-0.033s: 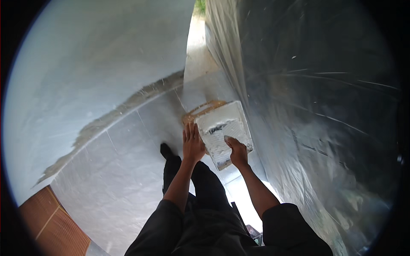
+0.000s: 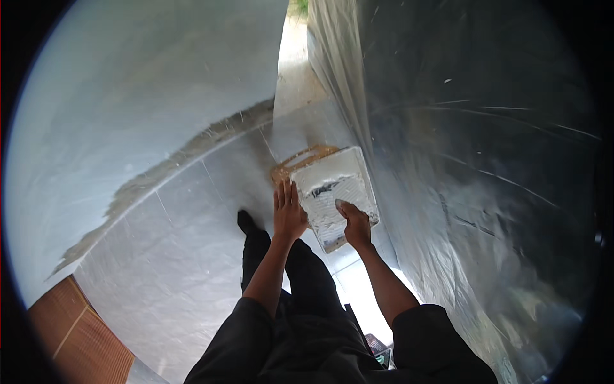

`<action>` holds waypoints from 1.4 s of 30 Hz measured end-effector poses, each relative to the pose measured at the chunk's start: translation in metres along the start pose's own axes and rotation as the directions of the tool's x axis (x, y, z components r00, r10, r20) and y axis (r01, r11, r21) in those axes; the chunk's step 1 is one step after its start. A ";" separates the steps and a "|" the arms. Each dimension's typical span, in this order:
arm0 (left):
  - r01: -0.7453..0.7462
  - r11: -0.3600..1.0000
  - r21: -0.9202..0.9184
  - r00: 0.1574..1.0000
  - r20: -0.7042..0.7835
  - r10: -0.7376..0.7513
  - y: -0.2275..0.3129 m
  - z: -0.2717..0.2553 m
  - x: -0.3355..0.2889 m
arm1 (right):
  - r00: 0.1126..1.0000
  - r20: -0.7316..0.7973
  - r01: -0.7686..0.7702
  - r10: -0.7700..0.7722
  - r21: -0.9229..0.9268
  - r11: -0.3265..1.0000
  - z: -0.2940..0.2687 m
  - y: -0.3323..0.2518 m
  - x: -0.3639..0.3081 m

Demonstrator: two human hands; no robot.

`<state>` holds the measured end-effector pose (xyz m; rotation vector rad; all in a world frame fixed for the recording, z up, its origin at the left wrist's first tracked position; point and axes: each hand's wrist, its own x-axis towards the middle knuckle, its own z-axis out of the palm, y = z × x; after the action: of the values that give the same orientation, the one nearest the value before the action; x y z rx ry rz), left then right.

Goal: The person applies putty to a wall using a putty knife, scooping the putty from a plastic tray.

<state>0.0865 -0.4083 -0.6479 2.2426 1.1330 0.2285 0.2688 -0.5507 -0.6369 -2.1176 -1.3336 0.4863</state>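
A rectangular white paint tray [image 2: 329,169], crusted with paint and ribbed inside, lies tilted in front of me. Along its left edge rests my left hand [image 2: 290,214], fingers stretched out and its thumb hidden. My right hand [image 2: 355,224] is over the tray's lower right part, fingers curled closed. A small pale tip shows at its thumb side; what the hand holds, if anything, cannot be made out. Dark residue marks the middle of the tray. Beneath and beyond it shows a brown, paint-splashed frame [image 2: 304,158], perhaps a stool or chair, mostly covered.
Plastic sheeting [image 2: 473,173] hangs along the right side. On the left stands a pale wall [image 2: 153,96] with a rough grey strip at its base. Grey sheeting [image 2: 173,256] covers the floor under my feet. Brown ribbed material [image 2: 83,320] lies at the lower left.
The view has shifted very slightly. Both hands stay at the tray in nearly the same pose.
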 end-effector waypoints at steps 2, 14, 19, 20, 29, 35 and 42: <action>0.030 0.999 -0.018 0.998 0.048 -0.029 -0.005 0.022 0.001 | 0.999 0.042 -0.007 0.008 -0.026 1.000 0.010 0.011 0.003; -0.060 0.997 0.051 0.998 -0.020 0.061 -0.027 0.073 0.027 | 0.990 0.144 0.062 0.003 -0.444 0.894 0.085 0.055 0.019; -0.074 0.997 0.020 0.997 -0.035 0.074 -0.032 0.068 0.028 | 0.976 0.219 0.072 -0.010 -0.277 0.958 0.090 0.042 -0.008; -0.079 0.997 0.022 0.996 -0.032 0.080 -0.031 0.068 0.029 | 0.989 0.146 0.029 0.008 -0.255 0.967 0.090 0.047 -0.001; -0.084 0.996 -0.025 0.996 -0.020 0.084 -0.035 0.066 0.025 | 0.982 0.183 0.103 -0.053 -0.278 0.955 0.094 0.033 -0.023; -0.082 0.995 -0.052 0.997 -0.014 0.081 -0.033 0.064 0.027 | 0.957 0.250 0.220 -0.147 -0.297 0.929 0.091 0.031 0.019; -0.054 0.993 -0.100 0.998 0.004 0.055 -0.034 0.063 0.028 | 0.856 0.450 0.401 -0.254 -0.269 0.876 0.052 0.081 -0.034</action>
<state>0.1065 -0.3992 -0.7219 2.1861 1.0349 0.2939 0.2793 -0.5938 -0.7287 -2.0567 -2.1264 0.5895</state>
